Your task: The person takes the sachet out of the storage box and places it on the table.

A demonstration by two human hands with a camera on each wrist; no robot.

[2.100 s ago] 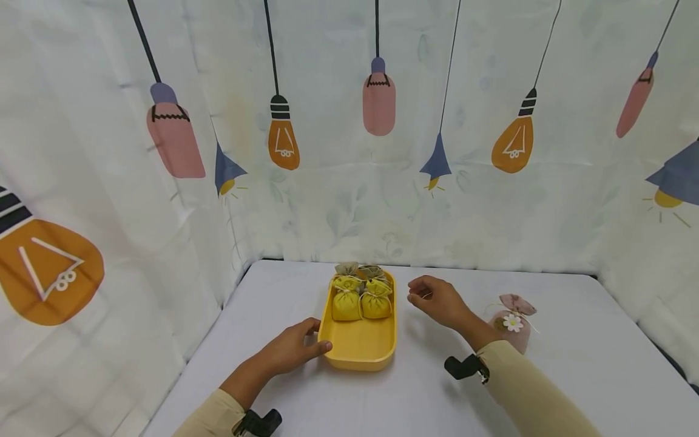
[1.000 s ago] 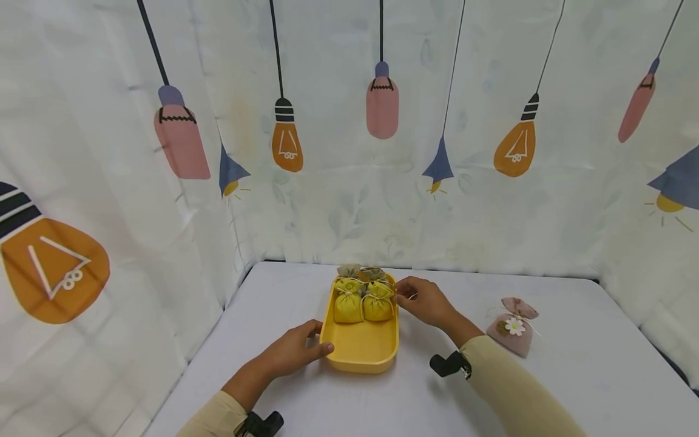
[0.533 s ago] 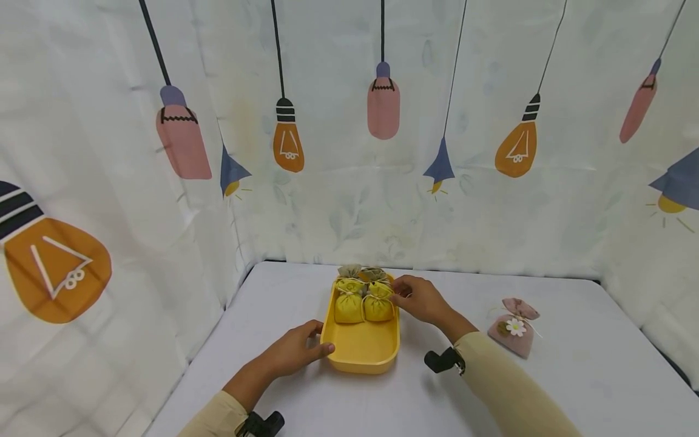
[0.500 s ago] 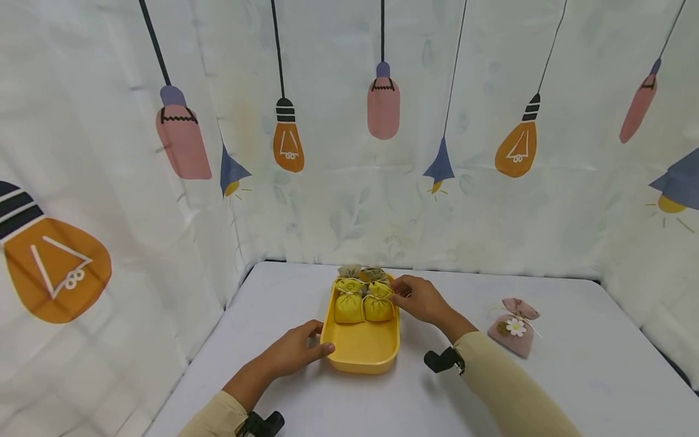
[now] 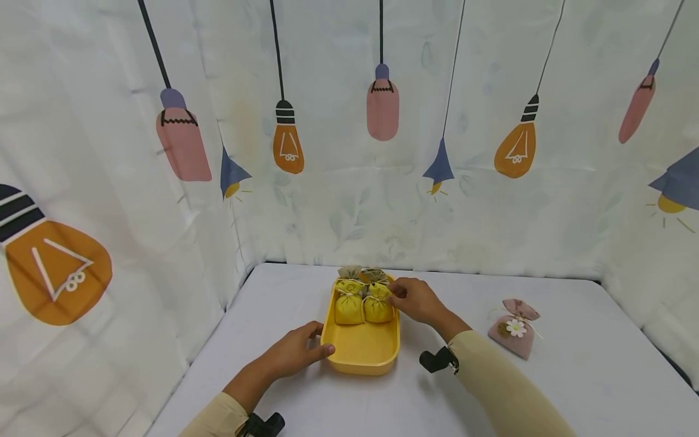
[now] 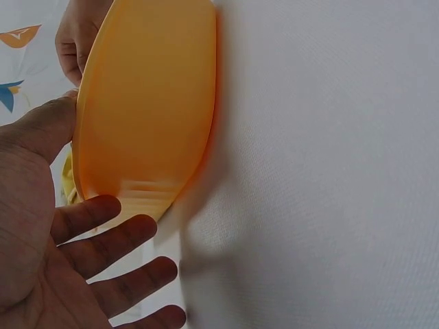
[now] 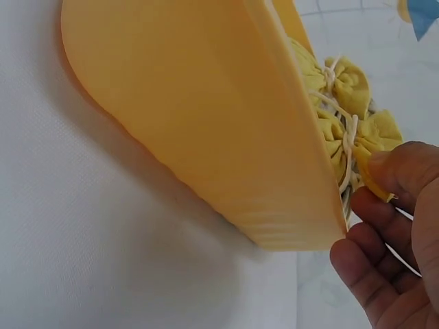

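A yellow tray (image 5: 360, 346) holds small drawstring pouches: two yellow ones side by side, with greyish-green ones behind them. My right hand (image 5: 417, 300) reaches over the tray's right rim and pinches the gathered top of the right yellow pouch (image 5: 378, 311) between thumb and forefinger, plain in the right wrist view. Beside it sits the left yellow pouch (image 5: 348, 311). At the tray's near left side is my left hand (image 5: 297, 352). Its thumb lies on the rim, and the other fingers spread out along the outer wall (image 6: 151, 96) in the left wrist view.
To the right on the white-covered table (image 5: 437, 394) lies a pink drawstring pouch (image 5: 513, 343) with a white flower. A pale curtain (image 5: 338, 200) printed with hanging lamps surrounds the table at the back and sides.
My right hand has moved left from beside the tray to the right yellow pouch and now pinches its top. My left hand stays at the tray's rim, and the pouches sit as before.
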